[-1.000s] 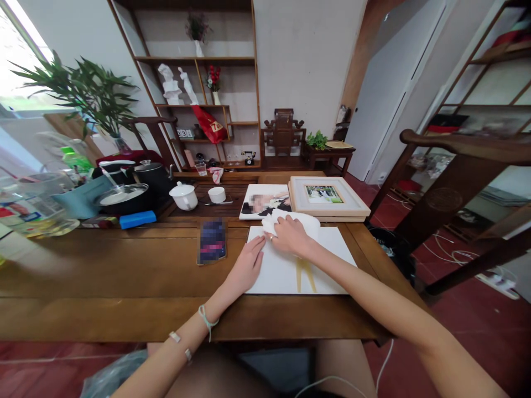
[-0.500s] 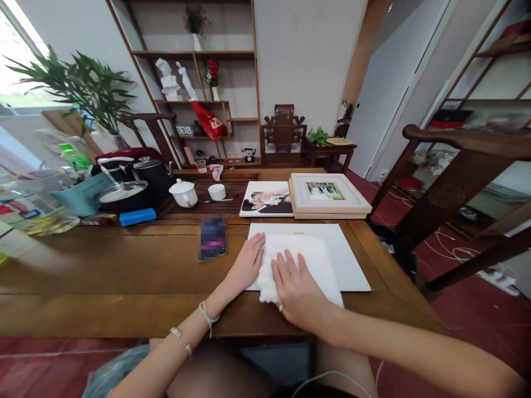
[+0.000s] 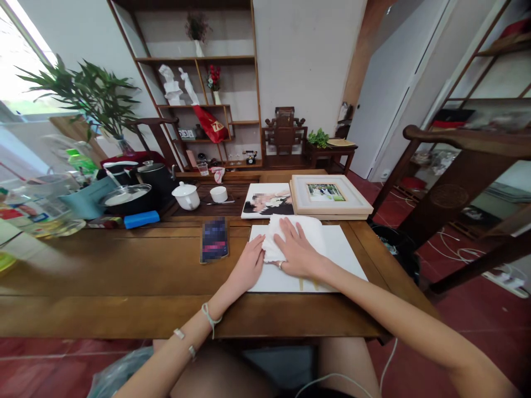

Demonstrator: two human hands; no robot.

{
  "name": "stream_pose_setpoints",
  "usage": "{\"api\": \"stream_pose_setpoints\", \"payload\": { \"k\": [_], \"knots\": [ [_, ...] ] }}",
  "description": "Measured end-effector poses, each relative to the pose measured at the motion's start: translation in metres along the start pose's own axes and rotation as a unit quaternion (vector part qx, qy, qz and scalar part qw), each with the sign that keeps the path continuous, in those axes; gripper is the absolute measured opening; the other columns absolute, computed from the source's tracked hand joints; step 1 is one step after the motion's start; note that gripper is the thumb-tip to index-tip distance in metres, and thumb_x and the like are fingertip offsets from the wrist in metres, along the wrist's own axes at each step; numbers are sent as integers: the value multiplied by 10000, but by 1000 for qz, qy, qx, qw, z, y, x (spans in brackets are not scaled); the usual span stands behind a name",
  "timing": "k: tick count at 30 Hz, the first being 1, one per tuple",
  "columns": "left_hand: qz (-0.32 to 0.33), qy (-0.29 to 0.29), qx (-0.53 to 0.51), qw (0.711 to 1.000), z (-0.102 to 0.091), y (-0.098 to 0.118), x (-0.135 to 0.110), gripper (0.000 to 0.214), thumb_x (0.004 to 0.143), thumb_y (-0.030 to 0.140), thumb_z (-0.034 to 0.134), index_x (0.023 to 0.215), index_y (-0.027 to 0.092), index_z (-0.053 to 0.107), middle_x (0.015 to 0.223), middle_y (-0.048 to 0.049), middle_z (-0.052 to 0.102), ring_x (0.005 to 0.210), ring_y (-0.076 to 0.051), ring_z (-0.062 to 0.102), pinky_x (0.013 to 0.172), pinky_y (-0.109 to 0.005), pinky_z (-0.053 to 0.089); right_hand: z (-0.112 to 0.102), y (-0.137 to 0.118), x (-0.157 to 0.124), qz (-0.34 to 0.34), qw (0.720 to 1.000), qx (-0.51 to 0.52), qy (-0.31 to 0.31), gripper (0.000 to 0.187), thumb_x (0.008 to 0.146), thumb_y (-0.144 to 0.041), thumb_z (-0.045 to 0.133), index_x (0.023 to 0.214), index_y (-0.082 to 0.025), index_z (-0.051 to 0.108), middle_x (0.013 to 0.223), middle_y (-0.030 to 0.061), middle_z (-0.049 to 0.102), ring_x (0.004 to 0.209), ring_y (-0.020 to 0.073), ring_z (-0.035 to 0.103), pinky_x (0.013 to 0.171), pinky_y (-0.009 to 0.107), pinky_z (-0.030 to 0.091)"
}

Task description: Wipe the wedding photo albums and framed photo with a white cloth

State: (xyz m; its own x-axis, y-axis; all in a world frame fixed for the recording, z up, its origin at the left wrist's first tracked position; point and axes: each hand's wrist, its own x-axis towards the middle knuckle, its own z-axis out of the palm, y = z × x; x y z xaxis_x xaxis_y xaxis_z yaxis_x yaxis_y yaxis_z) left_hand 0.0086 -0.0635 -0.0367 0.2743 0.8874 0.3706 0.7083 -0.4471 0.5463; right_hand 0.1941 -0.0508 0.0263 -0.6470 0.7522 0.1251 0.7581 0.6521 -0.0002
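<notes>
A flat white board (image 3: 346,257) lies on the wooden table in front of me, with faint yellowish marks near its front edge. My right hand (image 3: 296,251) rests flat, fingers spread, on a folded white cloth (image 3: 314,228) over the board's back half. Along the board's left edge lies my left hand (image 3: 251,262), fingers stretched out, its fingertips beside the cloth's left side. To the left of that hand is a phone (image 3: 214,240) with a blurred screen.
Behind the board are a photo print (image 3: 265,202) and a light framed picture (image 3: 332,196). A lidded white bowl (image 3: 186,196), a small white cup (image 3: 218,194) and a blue box (image 3: 141,219) stand at the back left. A dark chair (image 3: 440,193) is on the right.
My right hand and the cloth have slid away from me toward the board's back edge, uncovering the yellowish marks at the front. My left hand has stayed nearly still.
</notes>
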Motion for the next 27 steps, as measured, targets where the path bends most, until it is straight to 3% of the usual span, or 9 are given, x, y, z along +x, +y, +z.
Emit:
{"api": "stream_pose_setpoints", "payload": {
  "k": [4,10,13,16,22,27],
  "knots": [
    [3,-1,-2,1000,1,-3,-1,441,915,171,360,1329,118,503,1426,-165,483,1367,-259,402,1152,-502,298,0,-10,-18,-15,1000,-2,-18,642,923,-454,458,1391,-20,390,1484,319,273,1400,429,179,1103,588,144],
    [17,3,-5,1000,1,-4,-1,423,929,200,356,1313,144,525,1419,-142,499,1371,-246,398,1148,-493,311,-8,-54,-71,-46,999,4,-8,689,847,-412,562,1385,-16,394,1458,331,317,1380,458,217,1090,620,164],
    [13,-7,7,1000,0,-3,-1,446,917,168,341,1326,126,512,1430,-148,485,1379,-248,385,1150,-501,304,-10,-64,-84,-58,998,14,-2,743,810,-450,608,1383,-25,399,1465,329,307,1381,455,214,1096,608,170],
    [18,-2,-4,1000,0,-4,-1,431,930,193,348,1320,128,520,1425,-152,490,1379,-250,386,1148,-503,307,-8,-53,-73,-43,999,16,-15,765,798,-467,626,1396,-48,400,1463,302,336,1380,431,234,1104,616,136],
    [11,4,-7,1000,0,-4,-1,426,935,219,366,1326,148,520,1415,-141,505,1367,-247,406,1153,-495,304,-2,-9,-23,33,999,-16,-9,714,869,-489,529,1425,-68,376,1461,259,367,1368,397,264,1089,643,118],
    [10,0,10,1000,0,-2,0,423,952,234,341,1324,144,520,1413,-138,508,1367,-240,406,1145,-491,318,-4,-12,-22,35,998,-60,3,648,901,-456,480,1385,-28,426,1391,274,446,1324,395,340,1086,581,204]
  ]
}}
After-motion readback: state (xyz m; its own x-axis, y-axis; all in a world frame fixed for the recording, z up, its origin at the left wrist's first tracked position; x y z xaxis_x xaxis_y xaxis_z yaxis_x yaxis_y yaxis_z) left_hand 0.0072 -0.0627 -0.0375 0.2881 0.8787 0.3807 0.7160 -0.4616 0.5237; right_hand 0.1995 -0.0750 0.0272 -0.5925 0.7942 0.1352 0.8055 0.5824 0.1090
